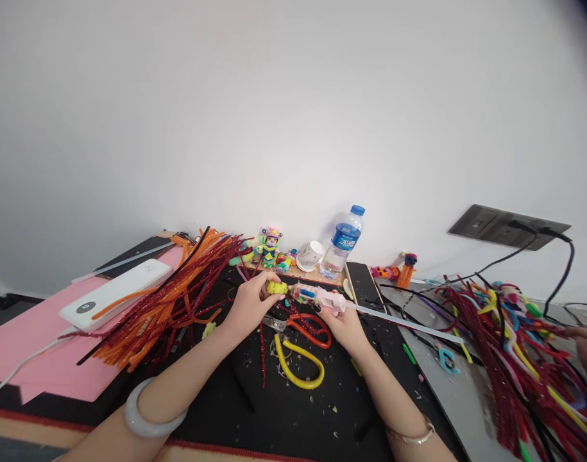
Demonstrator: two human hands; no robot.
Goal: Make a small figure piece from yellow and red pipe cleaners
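My left hand (251,300) pinches a small yellow-green fuzzy piece (276,287) at the tip of a pink glue gun (322,297). My right hand (342,323) grips the glue gun's body, and a clear glue stick (408,325) sticks out of its back toward the right. Both hands hover over a black mat (297,410). Just below them lie red-handled scissors (308,327) and a bent yellow pipe cleaner (297,364).
Orange and red pipe cleaners (163,301) are piled at the left beside a white power bank (115,292) on pink paper. A water bottle (342,242), a paper cup (309,255), small figures and a phone (364,286) stand behind. Mixed pipe cleaners (509,359) and another person's hand (586,346) are at the right.
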